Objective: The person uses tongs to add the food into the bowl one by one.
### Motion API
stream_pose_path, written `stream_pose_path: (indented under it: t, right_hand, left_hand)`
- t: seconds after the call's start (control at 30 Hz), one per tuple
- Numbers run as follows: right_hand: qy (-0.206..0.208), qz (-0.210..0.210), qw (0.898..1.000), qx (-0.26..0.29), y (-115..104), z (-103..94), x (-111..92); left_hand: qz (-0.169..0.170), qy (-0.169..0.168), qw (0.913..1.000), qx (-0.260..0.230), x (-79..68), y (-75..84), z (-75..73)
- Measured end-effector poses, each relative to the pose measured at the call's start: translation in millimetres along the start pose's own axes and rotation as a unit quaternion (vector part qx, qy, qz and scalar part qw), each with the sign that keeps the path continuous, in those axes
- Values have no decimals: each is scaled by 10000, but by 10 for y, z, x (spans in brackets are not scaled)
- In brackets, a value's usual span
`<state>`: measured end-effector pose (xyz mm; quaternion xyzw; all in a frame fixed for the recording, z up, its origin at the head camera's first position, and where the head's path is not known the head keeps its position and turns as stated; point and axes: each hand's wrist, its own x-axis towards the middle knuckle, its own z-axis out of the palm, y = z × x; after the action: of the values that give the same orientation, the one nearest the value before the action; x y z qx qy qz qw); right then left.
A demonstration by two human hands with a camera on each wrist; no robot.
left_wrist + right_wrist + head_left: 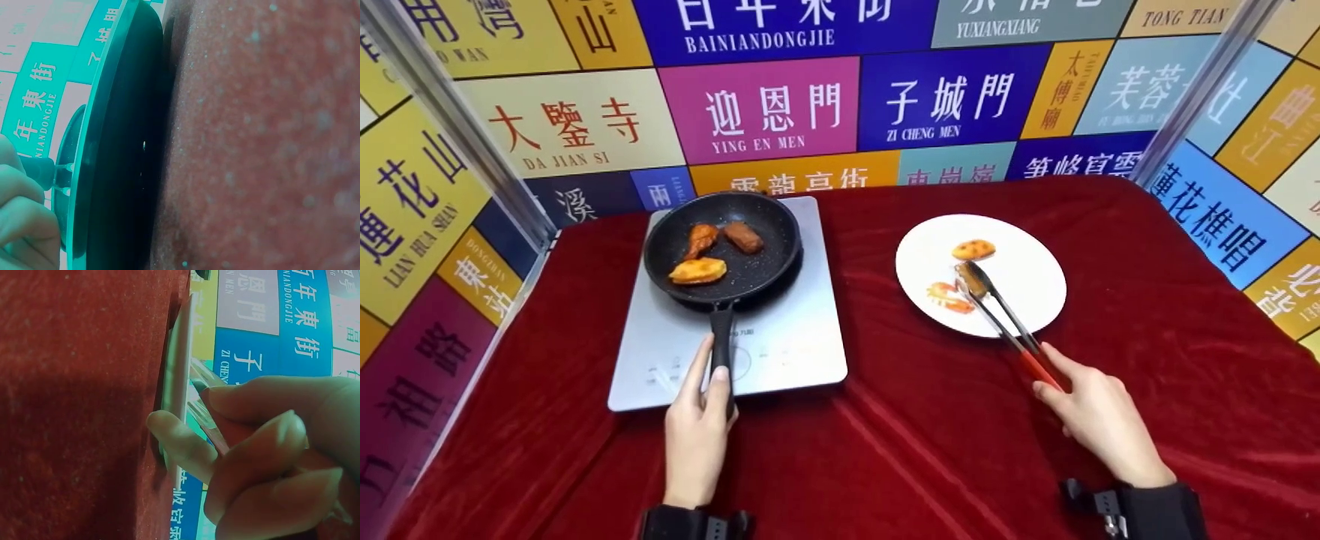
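My left hand [697,427] grips the black handle [721,334] of a frying pan [761,277]. In the pan lie a reddish-brown piece of food [703,238], a brown block [744,237] and a golden oval piece [697,271]. With thumb and fingers, my right hand [1102,420] holds red-handled tongs [1012,328] slanting over a white plate [1039,281]. Their tips are at a brown piece of food [975,280] on the plate; I cannot tell whether they pinch it. Beside it are a spotted golden piece [973,249] and an orange-and-white shrimp-like piece [949,297].
Beneath the pan, a silver induction cooktop [802,352] stands on the left of the table. A wrinkled dark red cloth [885,442] covers the table. Behind rises a panel wall [765,112] with coloured signs, and metal posts [1207,90] stand at its corners.
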<state>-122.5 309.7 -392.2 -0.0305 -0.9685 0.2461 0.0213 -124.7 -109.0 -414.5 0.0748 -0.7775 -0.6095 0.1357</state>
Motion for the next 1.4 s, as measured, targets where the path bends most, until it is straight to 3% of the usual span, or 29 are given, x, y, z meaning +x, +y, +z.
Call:
stream_pose_path:
  t: [0.4, 0.73, 1.07, 1.4]
  right_hand:
    - [44, -210, 9991, 376, 55, -8, 24]
    - [-113, -11, 9968, 791, 109, -15, 29]
    - [-539, 473, 9740, 2151, 215, 2, 74]
    - [-561, 438, 9624, 2620, 264, 12, 84]
  left_hand:
    - [66, -29, 9999, -142, -6, -3, -4]
    - [19, -28, 9999, -137, -10, 5, -2]
    - [-32, -8, 10000, -11, -14, 9, -9]
    - [71, -20, 9999, -91, -12, -2, 8]
